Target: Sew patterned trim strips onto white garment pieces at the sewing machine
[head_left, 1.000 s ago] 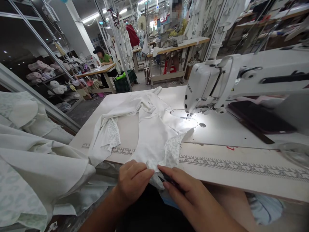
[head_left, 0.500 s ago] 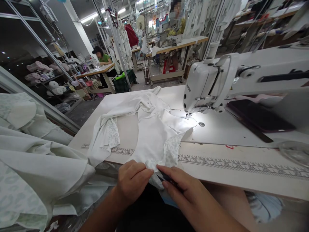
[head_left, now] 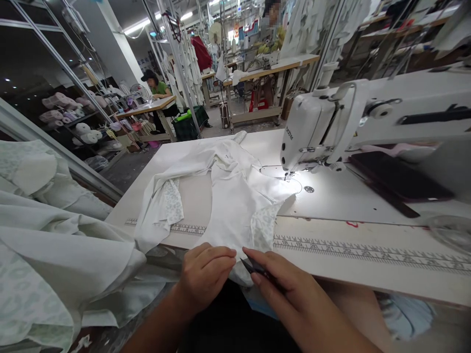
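A white garment (head_left: 231, 206) with pale green spotted patches lies spread over the sewing table, its near end hanging over the front edge. At that edge my left hand (head_left: 206, 274) is closed, pinching the garment's cloth between thumb and fingers. My right hand (head_left: 294, 289) grips small black thread snips (head_left: 253, 267), their pointed tips aimed left, close to the left fingertips and just over the cloth. The cloth inside the left fist is hidden.
A white sewing machine (head_left: 312, 132) stands at the right, its lamp lighting the needle plate. Beside it lies a dark phone (head_left: 401, 176). A printed ruler strip (head_left: 331, 250) runs along the table front. More white cloth (head_left: 66, 245) is heaped at left. Co-workers sit farther back.
The spotted fold of cloth that showed between my hands is now mostly out of sight. The snips have shifted slightly right, with their tips showing more clearly. The view has moved a little.
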A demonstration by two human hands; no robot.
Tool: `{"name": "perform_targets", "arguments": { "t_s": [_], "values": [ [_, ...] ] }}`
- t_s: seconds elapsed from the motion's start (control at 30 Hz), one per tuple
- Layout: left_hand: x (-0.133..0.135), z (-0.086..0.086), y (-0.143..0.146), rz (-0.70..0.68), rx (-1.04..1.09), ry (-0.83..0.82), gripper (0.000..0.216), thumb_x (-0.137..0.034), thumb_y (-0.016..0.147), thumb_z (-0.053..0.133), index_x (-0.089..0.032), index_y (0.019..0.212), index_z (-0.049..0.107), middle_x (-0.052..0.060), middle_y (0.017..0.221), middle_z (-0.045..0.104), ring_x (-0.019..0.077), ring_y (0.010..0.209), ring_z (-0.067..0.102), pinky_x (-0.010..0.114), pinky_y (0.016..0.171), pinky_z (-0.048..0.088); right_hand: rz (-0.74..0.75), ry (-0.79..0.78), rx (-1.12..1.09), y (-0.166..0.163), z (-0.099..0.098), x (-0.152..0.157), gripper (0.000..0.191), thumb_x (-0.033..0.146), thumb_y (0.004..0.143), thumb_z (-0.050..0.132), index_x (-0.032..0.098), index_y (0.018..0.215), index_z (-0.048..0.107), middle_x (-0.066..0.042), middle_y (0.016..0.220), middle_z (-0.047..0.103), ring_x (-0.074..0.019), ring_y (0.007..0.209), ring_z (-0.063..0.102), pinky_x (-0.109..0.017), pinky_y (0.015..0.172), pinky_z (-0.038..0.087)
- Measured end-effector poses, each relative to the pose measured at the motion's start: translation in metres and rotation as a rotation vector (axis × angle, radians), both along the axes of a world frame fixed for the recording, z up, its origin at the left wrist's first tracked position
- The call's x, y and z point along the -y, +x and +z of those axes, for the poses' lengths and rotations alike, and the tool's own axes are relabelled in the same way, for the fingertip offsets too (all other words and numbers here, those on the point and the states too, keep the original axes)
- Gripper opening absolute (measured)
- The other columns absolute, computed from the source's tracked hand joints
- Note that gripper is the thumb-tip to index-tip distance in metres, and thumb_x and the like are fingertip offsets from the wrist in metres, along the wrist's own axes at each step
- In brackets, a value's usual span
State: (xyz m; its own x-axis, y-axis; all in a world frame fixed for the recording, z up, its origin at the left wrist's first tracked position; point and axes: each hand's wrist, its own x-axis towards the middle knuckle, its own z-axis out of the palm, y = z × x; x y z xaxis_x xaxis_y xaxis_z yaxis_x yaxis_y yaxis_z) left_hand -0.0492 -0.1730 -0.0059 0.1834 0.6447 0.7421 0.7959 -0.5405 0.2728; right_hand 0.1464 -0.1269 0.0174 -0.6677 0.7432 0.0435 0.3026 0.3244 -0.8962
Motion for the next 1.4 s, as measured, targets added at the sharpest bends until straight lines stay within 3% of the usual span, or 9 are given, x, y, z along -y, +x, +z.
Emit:
{"name": "perform_targets", "arguments": {
  "t_s": [0.63,1.4],
  "values": [
    [0.001,-0.003,-0.003,0.005,-0.023,0.034,0.015,-0.003,0.082,0.063,-0.017,0.087,0.065,0.004,0.088,0.074,0.0108,0.068,0.062,0.023,0.06,0.053,0.048,-0.052,0.045,-0.002,-0.005,-0.001,0.038,0.034,0.096,0.044,0.025,0.132,0.052,-0.006,0.124,0.062,-0.0183,0.112,0.059,-0.035,0.098,0.048],
    [0.001,-0.003,-0.003,-0.033,-0.057,-0.003,0.019,-0.002,0.079,0.065,-0.017,0.091,0.063,0.005,0.089,0.074,0.0123,0.068,0.063,0.024,0.061,0.052,0.028,0.053,0.01,0.0,-0.011,0.001,0.034,0.03,0.097,0.044,0.028,0.13,0.053,-0.004,0.114,0.066,-0.0166,0.104,0.063,-0.032,0.091,0.052]
  ]
}}
